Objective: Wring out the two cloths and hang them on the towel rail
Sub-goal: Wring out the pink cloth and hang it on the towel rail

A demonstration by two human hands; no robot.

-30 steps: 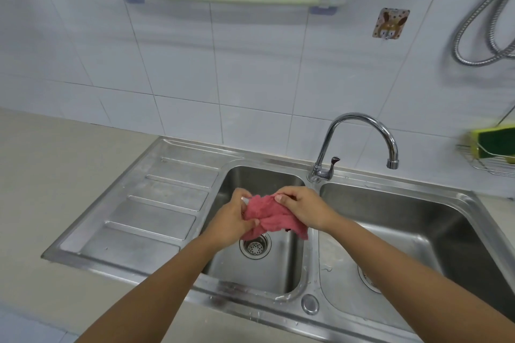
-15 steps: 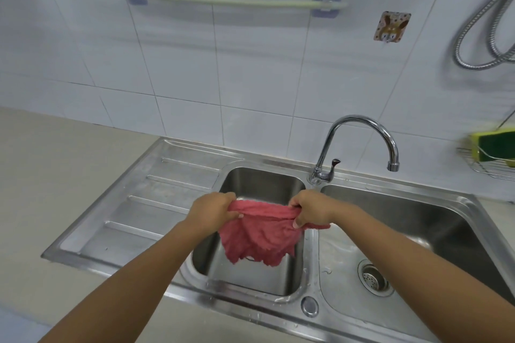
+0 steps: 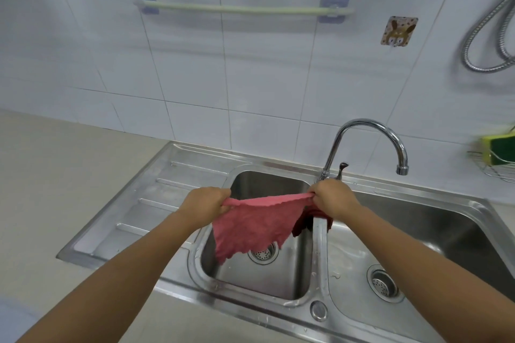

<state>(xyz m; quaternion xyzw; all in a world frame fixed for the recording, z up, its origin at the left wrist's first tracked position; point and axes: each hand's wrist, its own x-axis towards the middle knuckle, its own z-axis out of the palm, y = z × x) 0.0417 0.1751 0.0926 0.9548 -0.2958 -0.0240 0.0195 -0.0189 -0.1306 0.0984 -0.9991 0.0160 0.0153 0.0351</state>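
A pink cloth hangs spread out over the small left sink basin. My left hand grips its left top corner and my right hand grips its right top corner, so the top edge is stretched nearly level. A darker red fold hangs below my right hand; I cannot tell whether it is the same cloth or a second one. The pale green towel rail is on the tiled wall above, with nothing hanging on it.
A chrome faucet arches just behind my right hand. The larger right basin lies to the right, a ribbed drainboard to the left. A wire rack with a sponge, a metal hose and a wall hook sticker are on the right.
The bunched cloth has been opened out: my hands moved apart and rose slightly, pulling the top edge taut so the cloth hangs flat over the left basin.
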